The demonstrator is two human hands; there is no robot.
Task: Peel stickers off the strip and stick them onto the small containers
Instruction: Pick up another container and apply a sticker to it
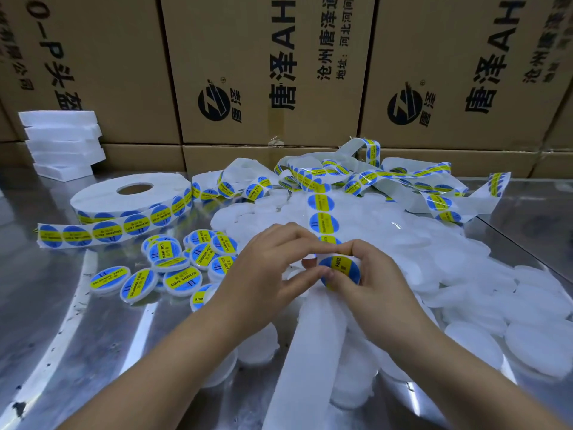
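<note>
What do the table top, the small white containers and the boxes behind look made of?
Table top: probably sheet metal, perhaps stainless steel; shiny, with streaky reflections. Small containers: seemingly white plastic, smooth, faintly translucent. Boxes: brown cardboard, matt, with printed lettering and a taped seam.

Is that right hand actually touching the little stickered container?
Touching. The head view shows the right hand with thumb and fingers wrapped around the stickered container.

A packing warehouse: stacked cardboard cartons [266, 69] behind a steel table [46, 305].
</note>
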